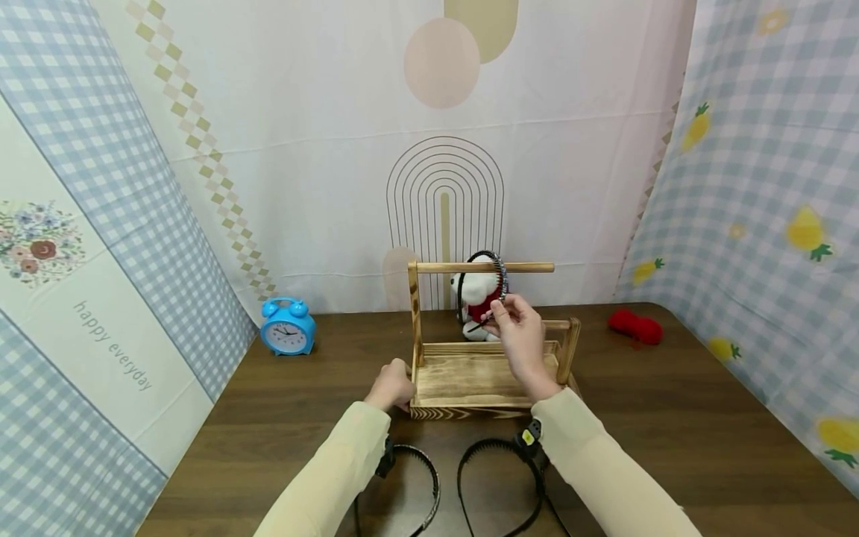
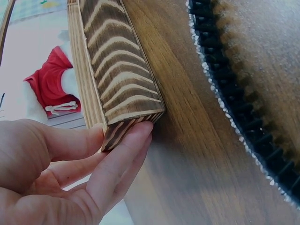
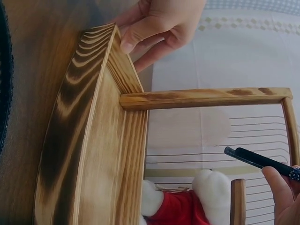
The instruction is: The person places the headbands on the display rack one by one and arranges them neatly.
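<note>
A wooden stand [image 1: 470,409] has a shallow tray, a tall left post with a long top bar [image 1: 530,267], and a shorter bar at the right. My left hand [image 1: 391,384] holds the tray's left end, thumb [image 2: 77,140] on the rim and fingers at the end wall. With thumb and fingertips, my right hand [image 1: 522,335] pinches one end of a black headband [image 1: 502,277] studded with stones. Its arch overlaps the top bar in the head view. The right wrist view shows only the black tip [image 3: 258,158] and a studded bit near the fingers.
Two more headbands, one studded [image 1: 436,488] and one black [image 1: 493,441], lie in front of the stand, partly under my wrists. Behind the stand sits a white plush toy [image 1: 478,283] in red. A blue alarm clock [image 1: 287,330] stands left; a red bundle [image 1: 635,327] lies right.
</note>
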Tool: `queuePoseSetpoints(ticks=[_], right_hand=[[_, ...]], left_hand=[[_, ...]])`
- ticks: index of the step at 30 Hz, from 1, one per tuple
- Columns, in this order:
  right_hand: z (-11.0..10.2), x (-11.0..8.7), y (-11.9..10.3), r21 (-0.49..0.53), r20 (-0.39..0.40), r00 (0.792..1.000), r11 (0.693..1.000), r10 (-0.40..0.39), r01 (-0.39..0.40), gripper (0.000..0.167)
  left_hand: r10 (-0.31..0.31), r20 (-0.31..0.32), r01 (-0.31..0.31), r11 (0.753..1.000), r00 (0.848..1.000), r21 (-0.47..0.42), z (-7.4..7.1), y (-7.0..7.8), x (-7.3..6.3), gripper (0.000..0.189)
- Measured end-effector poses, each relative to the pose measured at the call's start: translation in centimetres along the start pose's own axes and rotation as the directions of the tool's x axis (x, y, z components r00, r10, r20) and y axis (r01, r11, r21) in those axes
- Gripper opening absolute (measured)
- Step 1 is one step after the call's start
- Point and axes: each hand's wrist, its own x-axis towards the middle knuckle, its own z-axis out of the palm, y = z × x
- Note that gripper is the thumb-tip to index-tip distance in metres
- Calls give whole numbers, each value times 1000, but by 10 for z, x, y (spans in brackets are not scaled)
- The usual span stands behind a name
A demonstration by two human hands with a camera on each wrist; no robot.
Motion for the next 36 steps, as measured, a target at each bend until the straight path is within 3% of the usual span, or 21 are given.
queuePoseSetpoints(ticks=[7, 18, 36], right_hand=[[6, -2, 4, -156, 10, 997, 984, -82, 82, 21], [18, -3, 6, -196, 35, 993, 973, -115, 120, 20], [39, -7, 10, -214, 85, 992, 971, -91, 107, 16]], left_hand=[[0, -10, 0, 1000, 1000, 10, 0, 0, -1, 21], [-1, -11, 1, 1000, 1000, 22, -3, 5, -3, 29], [-2, 5, 2, 1000, 1000, 14, -4, 4, -3, 21]])
